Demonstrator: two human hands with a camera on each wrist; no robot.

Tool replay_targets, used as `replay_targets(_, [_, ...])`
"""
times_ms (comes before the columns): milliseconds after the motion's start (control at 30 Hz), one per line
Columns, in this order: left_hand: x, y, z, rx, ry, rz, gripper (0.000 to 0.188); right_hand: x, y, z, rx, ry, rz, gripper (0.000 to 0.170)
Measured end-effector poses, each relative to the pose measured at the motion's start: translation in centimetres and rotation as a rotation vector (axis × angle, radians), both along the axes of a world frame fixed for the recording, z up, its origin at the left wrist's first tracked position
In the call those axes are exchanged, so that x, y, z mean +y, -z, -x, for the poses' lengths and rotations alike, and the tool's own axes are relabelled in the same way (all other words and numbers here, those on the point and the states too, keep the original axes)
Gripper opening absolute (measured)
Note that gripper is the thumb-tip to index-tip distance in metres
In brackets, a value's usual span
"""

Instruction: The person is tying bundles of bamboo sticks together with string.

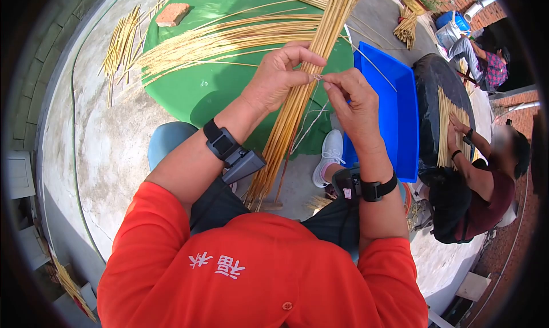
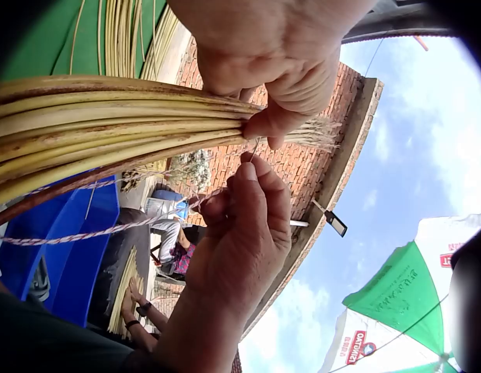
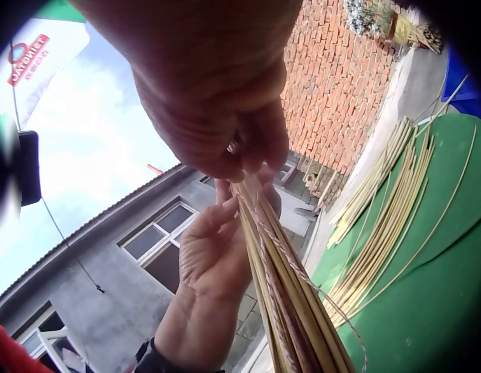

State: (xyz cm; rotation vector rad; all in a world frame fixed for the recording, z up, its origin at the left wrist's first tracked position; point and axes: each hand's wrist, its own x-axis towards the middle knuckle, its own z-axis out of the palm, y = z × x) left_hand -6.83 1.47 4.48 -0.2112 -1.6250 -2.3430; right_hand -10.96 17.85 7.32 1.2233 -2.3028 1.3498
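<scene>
A thick bundle of long yellow-brown stalks [image 1: 286,122] slants up between the person's knees. The left hand [image 1: 278,76] holds it near the upper part, thumb and fingers curled about the stalks. Close beside, the right hand [image 1: 355,102] pinches twine between thumb and fingertips, right at the bundle's edge. In the left wrist view the red-and-white twisted twine [image 2: 92,233] hangs in a loop below the stalks. The right wrist view shows that twine running down along the bundle [image 3: 291,303]; the right hand partly hides the left fingers there.
Loose stalks [image 1: 229,39] and a brick [image 1: 172,15] lie on a round green surface [image 1: 229,102]. A blue tray [image 1: 380,111] stands to the right. Beyond it, another person [image 1: 486,185] handles stalks on a black-covered surface [image 1: 429,88]. More stalks [image 1: 121,45] lie at left.
</scene>
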Motion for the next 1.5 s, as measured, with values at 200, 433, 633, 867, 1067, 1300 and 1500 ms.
replay_targets(200, [0.1, -0.2, -0.2, -0.009, -0.001, 0.016, 0.027, 0.1, -0.2, -0.1, 0.012, -0.003, -0.011, 0.011])
replay_targets(433, [0.0, -0.2, -0.2, -0.015, -0.007, 0.012, 0.028, 0.1, 0.1, 0.1, -0.001, 0.019, -0.015, 0.011])
replay_targets(633, [0.0, -0.4, -0.2, -0.025, 0.007, 0.024, 0.029, 0.2, 0.1, 0.2, -0.011, 0.01, -0.029, 0.012])
replay_targets(867, [0.1, -0.5, -0.2, -0.019, 0.006, 0.028, 0.029, 0.2, 0.7, 0.7, -0.141, -0.028, 0.001, 0.009])
replay_targets(1067, [-0.1, -0.3, -0.1, -0.007, 0.015, 0.045, 0.03, 0.1, 0.8, 0.7, -0.216, -0.047, 0.026, 0.007])
replay_targets(1300, [-0.1, -0.2, -0.1, 0.007, 0.038, 0.045, 0.026, 0.0, 0.6, 0.5, -0.201, -0.039, 0.041, 0.007])
replay_targets(1500, [-0.1, 0.0, -0.1, 0.004, 0.065, -0.007, 0.021, 0.0, 1.1, 0.9, -0.153, -0.025, 0.038, 0.007])
